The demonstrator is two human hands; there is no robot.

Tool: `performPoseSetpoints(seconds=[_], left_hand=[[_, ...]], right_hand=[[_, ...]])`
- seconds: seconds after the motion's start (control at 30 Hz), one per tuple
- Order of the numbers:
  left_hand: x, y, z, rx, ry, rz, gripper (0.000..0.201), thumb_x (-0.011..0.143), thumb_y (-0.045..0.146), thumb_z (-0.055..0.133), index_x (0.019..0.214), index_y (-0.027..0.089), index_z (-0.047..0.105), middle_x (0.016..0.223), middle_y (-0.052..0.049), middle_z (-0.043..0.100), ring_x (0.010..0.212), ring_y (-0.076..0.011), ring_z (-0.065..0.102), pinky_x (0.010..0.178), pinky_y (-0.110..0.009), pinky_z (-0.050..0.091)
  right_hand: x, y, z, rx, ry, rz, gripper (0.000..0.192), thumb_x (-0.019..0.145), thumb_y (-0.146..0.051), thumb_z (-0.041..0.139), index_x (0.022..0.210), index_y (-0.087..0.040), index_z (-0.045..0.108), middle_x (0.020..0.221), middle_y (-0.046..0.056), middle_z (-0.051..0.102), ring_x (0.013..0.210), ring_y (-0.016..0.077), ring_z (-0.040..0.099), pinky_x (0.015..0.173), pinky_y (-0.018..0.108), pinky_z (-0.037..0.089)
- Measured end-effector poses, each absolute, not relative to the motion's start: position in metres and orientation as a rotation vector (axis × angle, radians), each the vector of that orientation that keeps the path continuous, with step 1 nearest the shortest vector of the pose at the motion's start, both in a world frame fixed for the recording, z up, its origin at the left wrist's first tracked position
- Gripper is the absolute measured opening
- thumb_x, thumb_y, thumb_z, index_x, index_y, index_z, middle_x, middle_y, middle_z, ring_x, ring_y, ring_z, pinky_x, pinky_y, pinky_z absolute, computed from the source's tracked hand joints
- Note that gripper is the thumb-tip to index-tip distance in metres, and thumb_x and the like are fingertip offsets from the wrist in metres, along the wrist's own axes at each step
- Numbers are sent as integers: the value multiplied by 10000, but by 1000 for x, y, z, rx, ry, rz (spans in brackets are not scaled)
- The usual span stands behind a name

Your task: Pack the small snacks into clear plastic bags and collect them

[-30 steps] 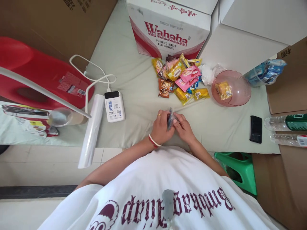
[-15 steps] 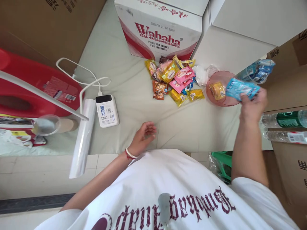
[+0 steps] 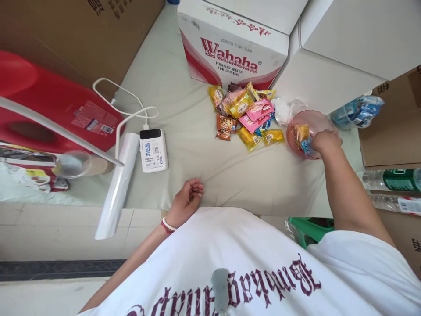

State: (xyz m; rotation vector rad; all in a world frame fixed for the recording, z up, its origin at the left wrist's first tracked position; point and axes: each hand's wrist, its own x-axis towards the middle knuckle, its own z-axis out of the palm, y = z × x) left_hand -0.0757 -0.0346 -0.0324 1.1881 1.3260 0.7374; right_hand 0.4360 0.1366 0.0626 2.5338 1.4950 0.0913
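Note:
My right hand (image 3: 326, 142) is inside the pink see-through bowl (image 3: 320, 119), its fingers closed on a blue snack packet (image 3: 307, 147), most of which the hand hides. Beside that packet in the bowl lies a yellow-orange wrapped snack (image 3: 300, 133). Left of the bowl is a heap of small wrapped snacks (image 3: 242, 105) in yellow, pink, brown and blue. My left hand (image 3: 187, 199) rests near the table's front edge, fingers loosely curled, thumb apart, with nothing seen in it.
A Wahaba-type water carton printed "Wahaha" (image 3: 230, 61) stands behind the heap. A clear tub of blue packets (image 3: 358, 112) is right of the bowl, with plastic bottles (image 3: 399, 180) nearer. Leftward are a power bank (image 3: 154, 153), a plastic roll (image 3: 118, 188) and a red jug (image 3: 49, 105).
My right hand has moved left and down into the bowl with the blue packet. My left hand has drawn slightly back toward my body. The camera view has shifted a little.

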Motion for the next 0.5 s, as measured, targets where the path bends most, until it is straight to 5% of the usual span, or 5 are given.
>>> performPoseSetpoints(seconds=[0.1, 0.27, 0.4, 0.5], left_hand=[[-77, -32, -33, 1234, 1367, 702, 416, 837, 368, 647, 1208, 200, 561, 1060, -89, 701, 935, -210, 688, 830, -380, 585], [-77, -21, -32, 1352, 1420, 587, 348, 856, 428, 606, 1117, 200, 633, 968, -66, 724, 868, -209, 683, 794, -359, 566], [-79, -21, -32, 1396, 1419, 562, 339, 869, 433, 605, 1116, 206, 655, 968, -61, 737, 873, -211, 688, 804, -349, 561], [-81, -26, -33, 1369, 1402, 618, 315, 878, 419, 625, 1115, 215, 665, 969, -61, 738, 885, -216, 691, 782, -338, 557]], right_hand=[[427, 146, 79, 2579, 1433, 159, 385, 979, -294, 632, 1268, -53, 715, 1285, 319, 639, 1221, 327, 547, 835, 419, 447], [390, 178, 105, 2495, 1848, 137, 337, 990, -227, 526, 1233, -189, 756, 1246, 168, 723, 1114, 247, 587, 874, 364, 401], [375, 219, 98, 2558, 1784, 139, 342, 1039, -215, 475, 1193, -47, 730, 1228, 242, 699, 1298, 267, 484, 928, 389, 376], [380, 251, 82, 2683, 1521, 100, 644, 1075, -431, 371, 1085, 144, 661, 1232, 371, 627, 1376, 310, 448, 933, 468, 355]])
